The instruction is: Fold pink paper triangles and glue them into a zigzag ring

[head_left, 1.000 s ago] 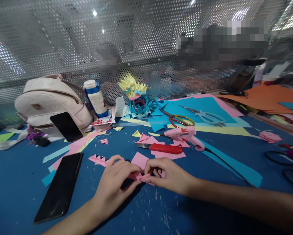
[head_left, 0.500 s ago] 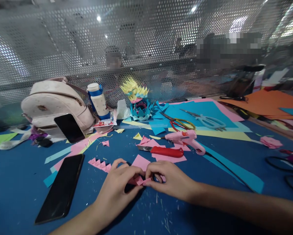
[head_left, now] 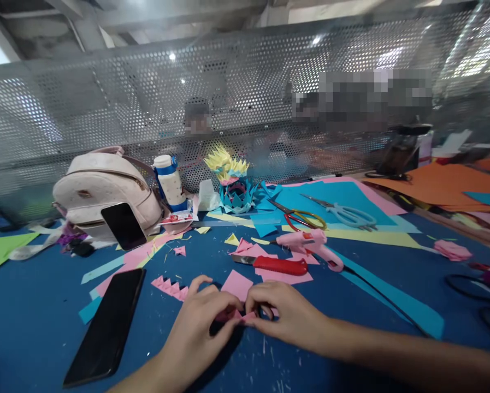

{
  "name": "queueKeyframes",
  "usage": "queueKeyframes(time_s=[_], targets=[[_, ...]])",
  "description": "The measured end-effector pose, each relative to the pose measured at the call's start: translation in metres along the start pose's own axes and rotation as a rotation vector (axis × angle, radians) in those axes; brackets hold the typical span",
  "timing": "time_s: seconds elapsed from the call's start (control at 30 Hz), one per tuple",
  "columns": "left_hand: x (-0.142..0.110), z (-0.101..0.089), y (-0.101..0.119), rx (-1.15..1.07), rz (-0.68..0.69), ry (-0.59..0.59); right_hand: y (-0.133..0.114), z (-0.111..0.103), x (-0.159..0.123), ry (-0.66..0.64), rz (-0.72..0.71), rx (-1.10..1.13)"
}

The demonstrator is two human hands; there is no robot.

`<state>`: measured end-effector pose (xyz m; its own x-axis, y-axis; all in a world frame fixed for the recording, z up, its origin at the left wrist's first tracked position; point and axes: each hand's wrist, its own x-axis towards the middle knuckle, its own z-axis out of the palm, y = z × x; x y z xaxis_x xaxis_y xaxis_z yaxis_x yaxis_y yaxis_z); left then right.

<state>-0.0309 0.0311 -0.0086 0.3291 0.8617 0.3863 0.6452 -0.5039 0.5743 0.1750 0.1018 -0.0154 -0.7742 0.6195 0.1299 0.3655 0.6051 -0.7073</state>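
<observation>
Near the front of the blue table, my left hand (head_left: 206,322) and my right hand (head_left: 283,314) pinch a small folded piece of pink paper (head_left: 248,316) between thumbs and fingers. Much of the piece is hidden by the fingers. Just behind them lies a flat pink paper square (head_left: 237,283). To the left of my left hand rests a row of folded pink triangles (head_left: 171,287). A red-handled utility knife (head_left: 279,265) lies on pink paper beyond my right hand, with a pink glue gun (head_left: 310,244) behind it.
A black phone (head_left: 107,327) lies at left. Behind are a pale backpack (head_left: 105,188) with another phone (head_left: 124,225) leaning on it, a bottle (head_left: 170,183), a folded paper model (head_left: 238,194), red-and-yellow scissors (head_left: 300,217) and blue-handled scissors (head_left: 347,213). The glue gun's cord (head_left: 388,300) runs right.
The view has tilted up slightly, so the scene sits lower. Both hands still pinch the pink paper, its folded part now turned a little between the fingers.
</observation>
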Motion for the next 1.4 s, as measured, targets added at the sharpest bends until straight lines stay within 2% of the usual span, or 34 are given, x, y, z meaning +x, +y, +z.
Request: queueKeyframes(time_s=[0.47, 1.03, 1.4], targets=[[0.0006, -0.0004, -0.0025, -0.023, -0.004, -0.026, 0.0011, 0.0013, 0.0016, 0.002, -0.016, 0.007], [0.0001, 0.0006, -0.0027, -0.046, 0.059, 0.040, -0.0029, -0.0008, 0.0022, 0.007, -0.027, 0.013], [-0.0025, -0.0008, -0.0038, -0.056, 0.016, -0.034, 0.0019, -0.0010, 0.0029, -0.022, -0.082, 0.036]])
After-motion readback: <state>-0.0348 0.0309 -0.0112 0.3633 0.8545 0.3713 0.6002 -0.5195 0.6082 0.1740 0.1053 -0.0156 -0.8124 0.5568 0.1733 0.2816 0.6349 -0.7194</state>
